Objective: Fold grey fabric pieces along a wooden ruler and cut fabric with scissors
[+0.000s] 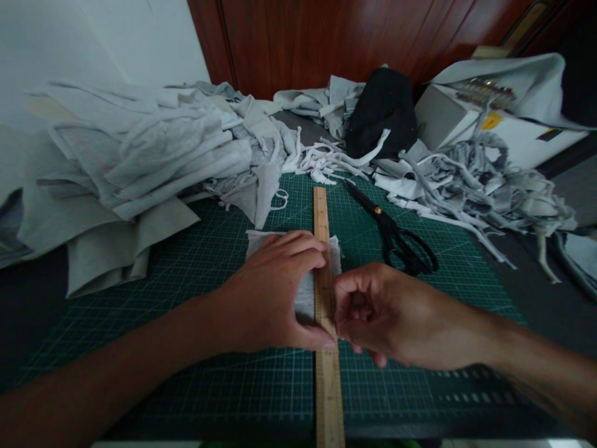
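A wooden ruler [323, 280] lies lengthwise over a small piece of light grey fabric [305, 298] on a green cutting mat [224, 386]. My left hand [275, 292] holds the ruler down, its thumb and fingertips pressing on the wood, and covers much of the fabric. At the ruler's right edge, my right hand [387, 311] is closed, with fingers curled and pinched against the fabric's side. Whatever is between those fingers is hidden. Black-handled scissors [396, 233] rest on the mat beyond my right hand, blades pointing away.
Piled grey fabric [153, 143] fills the back left. White fabric strips [326, 158] lie along the far edge, beside a black cloth bundle [383, 115]. Tangled grey scraps [480, 180] sit at the right, before a white box [448, 115]. A wooden door [298, 43] stands behind.
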Demonstrator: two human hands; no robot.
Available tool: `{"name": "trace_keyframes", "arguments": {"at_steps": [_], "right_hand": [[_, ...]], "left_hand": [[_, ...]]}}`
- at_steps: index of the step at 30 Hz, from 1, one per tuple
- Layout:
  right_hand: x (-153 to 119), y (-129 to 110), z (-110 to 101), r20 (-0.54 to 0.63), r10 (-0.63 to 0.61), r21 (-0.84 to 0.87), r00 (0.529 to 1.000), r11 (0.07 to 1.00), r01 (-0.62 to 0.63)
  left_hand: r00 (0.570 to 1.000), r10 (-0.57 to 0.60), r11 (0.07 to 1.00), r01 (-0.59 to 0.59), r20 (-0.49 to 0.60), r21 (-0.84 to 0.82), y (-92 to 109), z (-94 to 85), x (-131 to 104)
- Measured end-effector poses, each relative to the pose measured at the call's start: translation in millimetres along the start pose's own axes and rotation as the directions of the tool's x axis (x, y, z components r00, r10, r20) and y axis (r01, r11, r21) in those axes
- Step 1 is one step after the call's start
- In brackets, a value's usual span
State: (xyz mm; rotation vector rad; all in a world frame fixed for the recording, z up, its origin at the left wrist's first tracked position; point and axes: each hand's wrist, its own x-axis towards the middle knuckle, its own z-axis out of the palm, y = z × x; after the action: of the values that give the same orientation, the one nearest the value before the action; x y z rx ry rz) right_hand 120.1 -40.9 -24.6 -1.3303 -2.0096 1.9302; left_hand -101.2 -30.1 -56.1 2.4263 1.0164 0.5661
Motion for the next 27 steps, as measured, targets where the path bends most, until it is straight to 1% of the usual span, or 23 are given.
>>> {"name": "trace_keyframes", "arguments": {"at_steps": [3, 5, 9, 14, 16, 20, 24, 26, 27], "right_hand": [[7.2, 0.1, -5.2, -0.029, 0.052, 0.013, 0.998, 0.999, -0.052], [13.7, -1.6, -10.2, -0.053, 0.074, 0.039, 0.996, 0.997, -0.072], [27.1, -7.5, -22.5, -0.11, 0.031, 0.065, 0.993, 0.998, -0.024], [39.7, -14.3, -38.1, -0.138, 0.018, 0.036, 0.99, 0.999, -0.013], [44.4, -16.0, -44.2, -0.174, 0.002, 0.028, 0.985, 1.0, 0.003], [53.7, -19.0, -54.6, -0.278, -0.031, 0.053, 0.96, 0.997, 0.048], [59.2, -20.7, -58.4, -0.323, -0.035, 0.044, 0.946, 0.998, 0.052], [61.6, -19.3, -59.4, -0.379, -0.053, 0.031, 0.924, 0.997, 0.07], [63.1, -18.0, -60.4, -0.425, -0.07, 0.03, 0.903, 0.995, 0.092]], "left_hand": [[1.0, -0.007, 1.0, 0.007, 0.027, 0.007, 1.5, -0.6, 0.1], [1.0, -0.004, 1.0, 0.003, 0.024, 0.015, 2.0, -0.6, 0.2], [1.0, -0.001, 1.0, 0.001, 0.009, 0.014, 1.7, -0.1, 1.3], [1.0, -0.001, 1.0, 0.0, 0.028, 0.017, 1.7, -1.0, 2.3], [1.0, 0.009, 1.0, -0.009, 0.025, 0.015, 1.8, -1.2, 1.7], [0.999, 0.03, 0.999, -0.03, -0.017, 0.01, 1.7, -0.7, -0.2], [0.999, 0.031, 0.999, -0.03, -0.026, 0.014, 2.0, -1.0, -0.7], [0.999, 0.03, 0.999, -0.03, -0.022, 0.016, 1.9, -1.5, -0.6], [0.999, 0.029, 0.999, -0.029, -0.02, 0.019, 1.8, -1.7, -0.6]]}}
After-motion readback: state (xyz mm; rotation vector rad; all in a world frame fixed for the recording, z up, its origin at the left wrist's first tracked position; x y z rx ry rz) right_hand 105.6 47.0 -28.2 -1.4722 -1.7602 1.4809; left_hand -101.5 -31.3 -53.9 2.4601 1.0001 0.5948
